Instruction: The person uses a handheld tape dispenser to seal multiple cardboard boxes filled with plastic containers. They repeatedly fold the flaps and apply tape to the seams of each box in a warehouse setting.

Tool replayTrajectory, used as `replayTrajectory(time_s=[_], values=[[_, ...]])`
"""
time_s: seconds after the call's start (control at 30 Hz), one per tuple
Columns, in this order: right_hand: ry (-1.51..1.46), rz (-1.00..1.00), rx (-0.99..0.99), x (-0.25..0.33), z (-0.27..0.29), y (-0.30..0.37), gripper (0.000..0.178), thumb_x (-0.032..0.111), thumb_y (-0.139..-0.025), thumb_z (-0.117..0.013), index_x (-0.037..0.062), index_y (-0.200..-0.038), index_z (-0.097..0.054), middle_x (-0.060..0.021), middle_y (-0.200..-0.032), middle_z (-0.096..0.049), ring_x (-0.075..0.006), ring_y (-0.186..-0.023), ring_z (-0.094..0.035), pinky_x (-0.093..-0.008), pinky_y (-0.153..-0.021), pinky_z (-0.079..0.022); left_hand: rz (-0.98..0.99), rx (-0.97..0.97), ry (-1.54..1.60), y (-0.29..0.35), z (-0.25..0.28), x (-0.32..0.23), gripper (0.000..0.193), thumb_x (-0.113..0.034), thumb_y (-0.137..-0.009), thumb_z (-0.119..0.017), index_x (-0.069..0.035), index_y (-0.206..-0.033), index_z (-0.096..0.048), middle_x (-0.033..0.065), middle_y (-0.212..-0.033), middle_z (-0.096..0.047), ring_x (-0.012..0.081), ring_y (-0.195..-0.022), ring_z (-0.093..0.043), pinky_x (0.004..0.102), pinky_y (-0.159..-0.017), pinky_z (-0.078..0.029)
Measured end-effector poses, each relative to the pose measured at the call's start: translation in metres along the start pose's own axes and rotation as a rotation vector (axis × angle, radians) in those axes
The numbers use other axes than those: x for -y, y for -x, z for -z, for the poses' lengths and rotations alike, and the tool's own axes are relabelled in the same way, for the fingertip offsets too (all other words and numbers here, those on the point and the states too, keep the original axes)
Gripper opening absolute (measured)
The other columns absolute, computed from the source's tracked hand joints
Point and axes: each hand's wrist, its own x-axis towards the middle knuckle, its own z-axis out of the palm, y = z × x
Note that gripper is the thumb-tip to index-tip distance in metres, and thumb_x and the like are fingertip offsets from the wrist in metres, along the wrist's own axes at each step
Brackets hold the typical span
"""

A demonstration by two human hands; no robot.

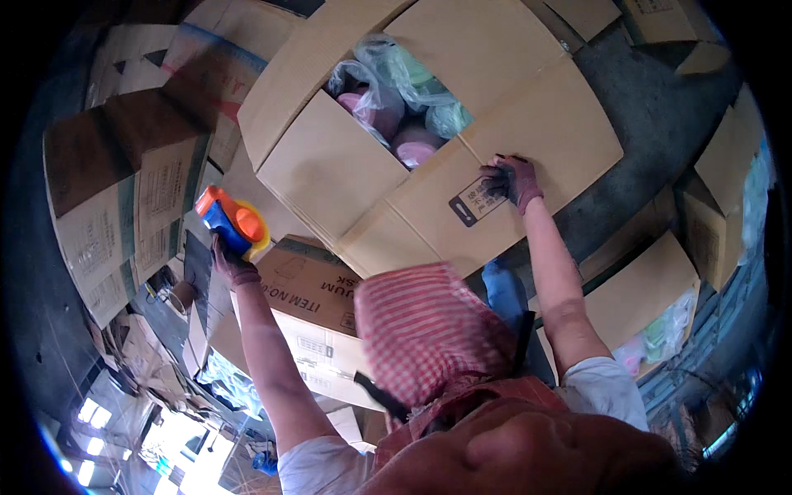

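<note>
My left hand [234, 262], in a dark-palmed work glove, grips a tape dispenser [228, 224] with a blue and orange body and a yellow rim. It is held up at the left of a large cardboard carton [346, 165]. Gloved as well, my right hand [513, 180] lies on the carton's near flap [445, 210] with its fingers apart, pressing on the cardboard. Through a gap between the flaps show pink rolled or rounded items [417, 147] and green ones [450, 120] in clear plastic bags [384, 91]. What they are I cannot tell.
Stacked closed cartons [124, 198] stand at the left. A brown printed carton [309, 280] sits below the dispenser. Another open carton [635, 305] with bagged items is at the right. A red checked apron [429, 322] hangs before me. Cardboard scraps [148, 355] lie at lower left.
</note>
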Motion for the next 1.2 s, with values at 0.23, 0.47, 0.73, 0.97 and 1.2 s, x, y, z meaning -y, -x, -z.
replayTrajectory(time_s=[0.23, 0.47, 0.73, 0.97, 1.2], values=[[0.098, 0.020, -0.326, 0.001, -0.024, 0.022, 0.018, 0.032, -0.075, -0.055, 0.0142, -0.075, -0.052, 0.0014, -0.067, -0.045, -0.0127, -0.054, -0.043, -0.0250, -0.044, -0.032, 0.342, -0.317, -0.571, -0.124, -0.024, 0.144, 0.040, -0.029, -0.072, -0.065, 0.001, -0.097, -0.057, 0.0099, -0.096, -0.059, 0.0226, -0.084, -0.056, 0.0358, -0.082, -0.044], [0.098, -0.020, -0.361, -0.001, -0.024, 0.023, 0.019, 0.035, -0.076, -0.055, 0.0163, -0.073, -0.051, 0.0061, -0.063, -0.033, -0.0073, -0.051, -0.030, -0.0213, -0.045, -0.020, 0.610, 0.460, 0.302, -0.170, -0.087, 0.197, 0.054, -0.042, -0.084, -0.041, -0.010, -0.128, -0.036, 0.0082, -0.127, -0.042, 0.0219, -0.115, -0.039, 0.0367, -0.096, -0.033], [0.068, -0.040, -0.273, 0.008, -0.047, 0.013, 0.018, 0.032, -0.075, -0.056, 0.0153, -0.074, -0.049, 0.0068, -0.061, -0.032, -0.0082, -0.051, -0.031, -0.0223, -0.046, -0.022, -0.006, 0.867, -0.281, -0.144, -0.104, 0.062, 0.054, -0.033, -0.078, -0.048, 0.004, -0.116, -0.047, 0.0144, -0.112, -0.052, 0.0253, -0.102, -0.049, 0.0378, -0.090, -0.037], [-0.044, -0.042, -0.164, 0.008, -0.026, 0.008, 0.021, 0.034, -0.074, -0.054, 0.0141, -0.073, -0.047, 0.0054, -0.060, -0.033, -0.0109, -0.050, -0.032, -0.0243, -0.046, -0.027, -0.002, 1.009, -0.246, 0.018, -0.170, 0.002, 0.044, -0.011, -0.070, -0.048, 0.007, -0.110, -0.052, 0.0145, -0.104, -0.057, 0.0215, -0.096, -0.052, 0.0310, -0.087, -0.039], [0.058, -0.135, -0.409, 0.007, -0.021, 0.009, 0.027, 0.032, -0.075, -0.059, 0.0068, -0.082, -0.053, -0.0090, -0.069, -0.057, -0.0283, -0.056, -0.060, -0.0371, -0.048, -0.048, 0.351, 0.555, -0.015, 0.124, -0.163, 0.091, 0.042, -0.019, -0.070, -0.048, 0.007, -0.102, -0.054, 0.0097, -0.089, -0.058, 0.0188, -0.082, -0.053, 0.0301, -0.078, -0.041]])
